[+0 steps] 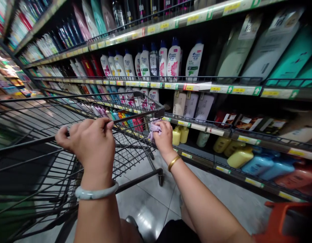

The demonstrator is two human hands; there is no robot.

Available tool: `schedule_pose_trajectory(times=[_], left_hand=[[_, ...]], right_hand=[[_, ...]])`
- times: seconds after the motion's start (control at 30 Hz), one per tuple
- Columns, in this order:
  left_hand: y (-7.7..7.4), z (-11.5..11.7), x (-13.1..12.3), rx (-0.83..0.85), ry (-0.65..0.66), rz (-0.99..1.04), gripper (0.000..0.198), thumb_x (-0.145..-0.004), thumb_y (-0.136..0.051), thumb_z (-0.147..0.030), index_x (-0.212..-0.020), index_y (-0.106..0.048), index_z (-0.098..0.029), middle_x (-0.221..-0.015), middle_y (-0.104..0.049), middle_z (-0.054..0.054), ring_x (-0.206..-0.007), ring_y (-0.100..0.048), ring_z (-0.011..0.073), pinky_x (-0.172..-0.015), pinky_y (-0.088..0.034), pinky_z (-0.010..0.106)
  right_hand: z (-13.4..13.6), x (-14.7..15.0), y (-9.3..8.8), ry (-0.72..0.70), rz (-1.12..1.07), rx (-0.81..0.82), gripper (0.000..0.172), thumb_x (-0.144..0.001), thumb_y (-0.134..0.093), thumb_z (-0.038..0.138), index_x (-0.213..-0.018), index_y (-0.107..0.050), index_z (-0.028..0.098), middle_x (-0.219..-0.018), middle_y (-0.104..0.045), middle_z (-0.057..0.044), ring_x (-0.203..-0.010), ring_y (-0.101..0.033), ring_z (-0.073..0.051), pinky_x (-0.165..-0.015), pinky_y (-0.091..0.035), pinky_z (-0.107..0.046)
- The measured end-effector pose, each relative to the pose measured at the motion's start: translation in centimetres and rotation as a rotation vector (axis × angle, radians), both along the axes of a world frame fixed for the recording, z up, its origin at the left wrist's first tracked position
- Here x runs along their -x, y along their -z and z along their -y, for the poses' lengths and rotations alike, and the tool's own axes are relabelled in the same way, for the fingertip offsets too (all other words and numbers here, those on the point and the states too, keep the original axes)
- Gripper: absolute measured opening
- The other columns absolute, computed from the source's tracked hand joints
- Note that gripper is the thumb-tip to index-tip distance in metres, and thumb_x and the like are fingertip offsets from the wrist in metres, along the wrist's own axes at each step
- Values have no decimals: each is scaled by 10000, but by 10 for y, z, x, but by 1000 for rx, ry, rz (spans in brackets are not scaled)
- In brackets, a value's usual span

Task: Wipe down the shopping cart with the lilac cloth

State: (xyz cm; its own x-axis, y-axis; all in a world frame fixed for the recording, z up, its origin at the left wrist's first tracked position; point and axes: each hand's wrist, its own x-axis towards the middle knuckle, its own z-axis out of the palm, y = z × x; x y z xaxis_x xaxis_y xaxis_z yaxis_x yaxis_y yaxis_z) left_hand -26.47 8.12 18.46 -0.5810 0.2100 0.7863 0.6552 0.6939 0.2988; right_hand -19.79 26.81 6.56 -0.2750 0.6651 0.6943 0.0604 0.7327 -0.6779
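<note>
My left hand, with a pale bangle at the wrist, is closed round the top rail of a black wire shopping cart. A crumpled light purple cloth is bunched in the fingers of my right hand, which wears a gold-coloured bracelet. That hand is at the cart's near right corner, just below the black corner piece. Whether the cloth touches the wire there I cannot tell. The fingertips of my left hand are partly hidden behind the rail.
Shelves of bottles run along the right, with white shampoo bottles at mid height and yellow bottles low down. An orange plastic object is at the lower right. A cart wheel rests on the grey tiled floor.
</note>
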Motion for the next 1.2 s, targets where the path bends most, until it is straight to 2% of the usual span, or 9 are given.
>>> schedule_pose_trajectory(times=[0.23,0.37,0.47,0.57,0.7,0.77,0.97,1.03,1.2], left_hand=[[0,-6,-7,54,77,-10,342,-1000,-446,-471,-1026,-760,-338,-954,-691,78,-1086,-553,340,-1131,-231,613],[2,-16,-10,75,70,3,347,-1008,-448,-466,-1093,-751,-320,-967,-682,96,-1095,-546,346,-1111,-258,613],[3,-22,-15,63,62,-16,341,-1010,-449,-452,-1109,-743,-311,-949,-680,103,-1080,-544,351,-1111,-250,624],[1,-22,-19,81,97,1,321,-999,-468,-429,-1141,-733,-317,-1006,-686,110,-1114,-537,358,-1097,-266,617],[0,-19,-20,89,160,29,332,-995,-481,-420,-1215,-720,-349,-1087,-695,104,-1180,-537,353,-1104,-278,588],[1,-20,-20,95,169,3,342,-999,-481,-403,-1248,-710,-351,-1124,-707,101,-1181,-552,350,-1124,-265,593],[6,-18,-22,78,149,-82,343,-1008,-497,-392,-1270,-712,-338,-1206,-723,101,-1208,-574,348,-1166,-215,623],[7,-15,-21,73,176,-81,355,-1003,-512,-397,-1297,-704,-349,-1224,-723,93,-1224,-575,340,-1176,-214,614],[7,-11,-20,98,215,-84,395,-990,-543,-420,-1355,-680,-354,-1280,-708,93,-1261,-565,346,-1183,-235,611]], right_hand=[[-17,4,-2,10,-2,23,312,-757,-568,33,-1000,-677,196,-1141,-641,-91,-1124,-568,-243,-1042,-462,-397],[2,6,-5,37,-16,47,308,-761,-589,50,-1017,-684,192,-1155,-632,-104,-1143,-570,-259,-1051,-465,-417],[24,4,-2,-52,-16,-65,298,-791,-609,72,-1040,-695,211,-1160,-631,-93,-1179,-570,-254,-1043,-474,-394],[25,3,3,-121,19,-173,252,-828,-627,95,-1023,-710,230,-1130,-643,-75,-1137,-587,-240,-1011,-488,-380],[10,4,8,2,-25,-95,206,-824,-621,88,-962,-712,209,-1122,-632,-95,-1111,-586,-247,-1014,-496,-406],[18,5,7,30,-43,-59,234,-814,-614,78,-985,-716,202,-1137,-628,-103,-1118,-579,-254,-1022,-495,-418],[59,2,-5,-239,59,-296,330,-815,-646,94,-1086,-746,254,-1193,-641,-62,-1119,-539,-244,-1030,-501,-372],[49,1,-7,-203,55,-255,297,-828,-640,94,-1053,-755,249,-1186,-641,-67,-1108,-541,-240,-1016,-503,-374],[22,2,-1,-11,-29,39,259,-798,-633,62,-988,-731,206,-1148,-621,-89,-1107,-569,-240,-1019,-490,-396]])
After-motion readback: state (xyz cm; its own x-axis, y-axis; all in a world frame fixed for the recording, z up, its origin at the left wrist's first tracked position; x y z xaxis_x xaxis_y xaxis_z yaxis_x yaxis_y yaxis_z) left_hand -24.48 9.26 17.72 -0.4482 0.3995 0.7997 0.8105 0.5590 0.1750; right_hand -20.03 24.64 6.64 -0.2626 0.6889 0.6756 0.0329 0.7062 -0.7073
